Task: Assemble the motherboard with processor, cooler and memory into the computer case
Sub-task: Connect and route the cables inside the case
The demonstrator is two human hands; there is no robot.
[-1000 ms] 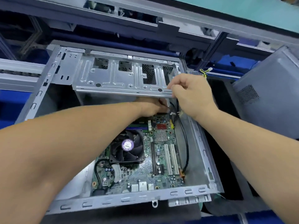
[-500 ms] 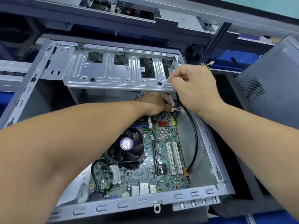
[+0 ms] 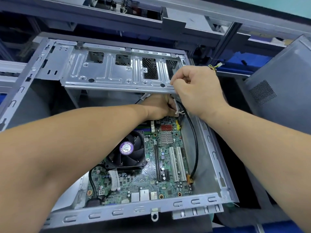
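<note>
Two hands (image 3: 193, 91) under drive cage (image 3: 117, 78)

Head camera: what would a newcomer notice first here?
Two bare arms reach into an open metal computer case. The left hand and right hand meet at its far right corner, at a white cable tie on a black cable. Below lies the green motherboard with its black cooler fan.

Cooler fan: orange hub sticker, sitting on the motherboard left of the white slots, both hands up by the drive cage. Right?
Not quite. The head view shows the cooler fan with a purple hub sticker, not orange. The rest holds: it sits on the motherboard left of the white slots, with left hand and right hand by the drive cage.
</note>
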